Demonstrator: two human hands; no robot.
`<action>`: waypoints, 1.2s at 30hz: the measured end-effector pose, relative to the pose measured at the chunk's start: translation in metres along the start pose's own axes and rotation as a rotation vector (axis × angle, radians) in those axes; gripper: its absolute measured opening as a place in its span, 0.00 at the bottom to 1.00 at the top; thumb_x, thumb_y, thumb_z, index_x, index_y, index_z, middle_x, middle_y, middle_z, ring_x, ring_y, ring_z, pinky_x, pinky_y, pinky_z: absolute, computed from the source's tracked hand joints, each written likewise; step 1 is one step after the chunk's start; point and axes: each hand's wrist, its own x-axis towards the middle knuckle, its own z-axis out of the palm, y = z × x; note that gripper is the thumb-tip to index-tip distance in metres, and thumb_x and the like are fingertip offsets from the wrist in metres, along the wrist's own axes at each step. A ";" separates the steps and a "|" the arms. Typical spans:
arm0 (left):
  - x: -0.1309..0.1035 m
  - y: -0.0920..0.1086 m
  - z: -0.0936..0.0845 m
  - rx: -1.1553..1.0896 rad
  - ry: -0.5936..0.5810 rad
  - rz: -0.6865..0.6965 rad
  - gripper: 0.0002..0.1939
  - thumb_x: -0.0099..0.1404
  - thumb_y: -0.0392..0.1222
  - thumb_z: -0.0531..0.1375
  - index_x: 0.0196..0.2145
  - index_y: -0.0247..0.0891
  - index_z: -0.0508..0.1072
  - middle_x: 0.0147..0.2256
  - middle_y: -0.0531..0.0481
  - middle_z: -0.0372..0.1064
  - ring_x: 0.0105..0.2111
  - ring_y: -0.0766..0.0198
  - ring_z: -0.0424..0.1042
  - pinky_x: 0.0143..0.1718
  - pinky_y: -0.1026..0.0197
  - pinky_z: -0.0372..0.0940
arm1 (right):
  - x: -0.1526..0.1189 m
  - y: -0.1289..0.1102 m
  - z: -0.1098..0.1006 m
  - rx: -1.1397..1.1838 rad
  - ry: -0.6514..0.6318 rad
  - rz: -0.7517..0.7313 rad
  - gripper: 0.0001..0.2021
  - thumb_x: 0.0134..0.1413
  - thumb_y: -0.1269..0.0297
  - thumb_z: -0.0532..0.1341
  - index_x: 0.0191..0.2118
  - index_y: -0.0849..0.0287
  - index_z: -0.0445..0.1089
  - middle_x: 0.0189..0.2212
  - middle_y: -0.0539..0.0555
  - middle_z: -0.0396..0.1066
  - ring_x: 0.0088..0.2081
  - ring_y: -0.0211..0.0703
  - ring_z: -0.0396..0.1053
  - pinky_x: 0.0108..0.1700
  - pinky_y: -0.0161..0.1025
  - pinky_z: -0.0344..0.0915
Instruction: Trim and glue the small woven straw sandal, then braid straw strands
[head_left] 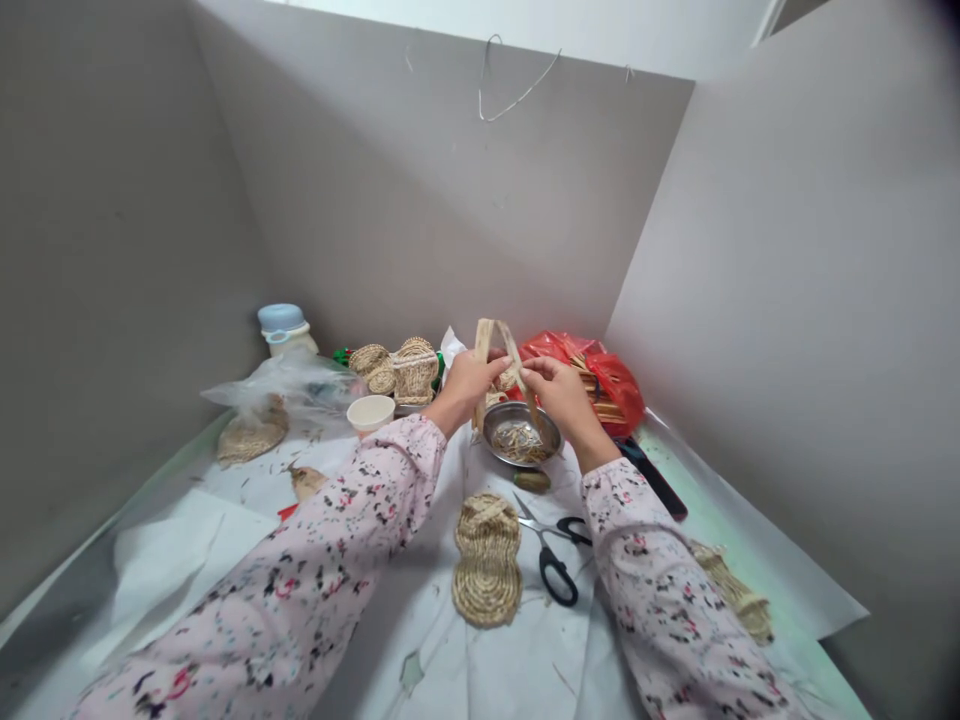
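Now, left hand [469, 385]: fingers closed on pale strip [484, 345].
Right hand [561, 398]: fingertips closed on the same.
Pale strip, position: between both hands, bend above them.
Metal bowl [517, 459]: just below the hands, holding scraps [519, 440].

We are reaching both floral-sleeved arms forward, holding our left hand [470, 385] and right hand [559, 395] close together, fingers pinching, wrists bare beyond the gathered cuffs.

Two hands, left [471, 385] and right [559, 395], holding a folded straw strip [486, 350] above a metal bowl [523, 434], woven straw piece [487, 560] beside black-handled scissors [555, 565]
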 end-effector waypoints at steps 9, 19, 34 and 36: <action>0.009 -0.006 0.004 0.065 -0.075 0.047 0.07 0.52 0.36 0.67 0.30 0.34 0.75 0.22 0.52 0.69 0.20 0.70 0.63 0.24 0.65 0.57 | 0.004 0.013 -0.001 0.010 -0.028 0.029 0.08 0.48 0.61 0.60 0.33 0.59 0.69 0.30 0.51 0.73 0.33 0.41 0.70 0.40 0.40 0.67; 0.013 -0.010 0.013 0.117 -0.107 0.095 0.03 0.56 0.34 0.63 0.26 0.34 0.72 0.21 0.52 0.68 0.21 0.67 0.66 0.24 0.64 0.60 | 0.001 0.004 -0.003 0.055 -0.039 -0.011 0.12 0.48 0.64 0.61 0.41 0.58 0.67 0.37 0.54 0.74 0.39 0.43 0.72 0.44 0.42 0.69; 0.011 -0.010 0.016 0.080 -0.198 0.135 0.10 0.52 0.36 0.67 0.34 0.34 0.76 0.29 0.49 0.72 0.28 0.65 0.69 0.32 0.61 0.64 | 0.003 0.006 -0.007 0.059 0.067 -0.001 0.09 0.47 0.61 0.61 0.34 0.59 0.69 0.29 0.52 0.73 0.30 0.40 0.69 0.36 0.39 0.67; 0.013 -0.011 0.018 0.059 -0.182 0.133 0.12 0.52 0.40 0.68 0.34 0.34 0.74 0.27 0.50 0.70 0.25 0.66 0.67 0.30 0.62 0.62 | 0.002 0.004 -0.007 0.060 0.065 -0.004 0.09 0.46 0.60 0.61 0.33 0.59 0.68 0.28 0.51 0.71 0.29 0.40 0.68 0.35 0.39 0.66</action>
